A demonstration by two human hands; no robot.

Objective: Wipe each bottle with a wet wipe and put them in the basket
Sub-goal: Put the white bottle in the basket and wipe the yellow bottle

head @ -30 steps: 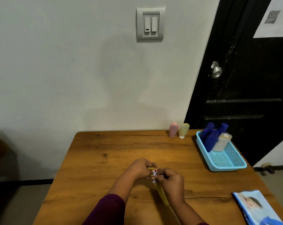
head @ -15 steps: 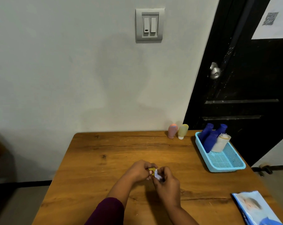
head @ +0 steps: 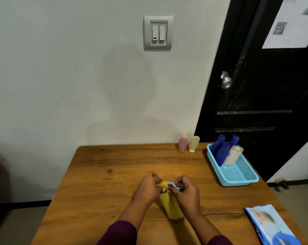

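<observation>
Left hand (head: 148, 187): fingers curled round the top of the yellow bottle (head: 171, 204).
Right hand (head: 186, 190): pinches a crumpled wipe (head: 173, 185) against the bottle.

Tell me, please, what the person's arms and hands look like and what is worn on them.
The left hand and right hand are bare: no gloves, and no watch or bracelet shows at the wrists. The left sleeve and right sleeve are dark purple and end near the elbows, leaving the forearms uncovered.

Matt grained wood table (head: 100, 188); perforated plastic basket (head: 238, 181).
</observation>
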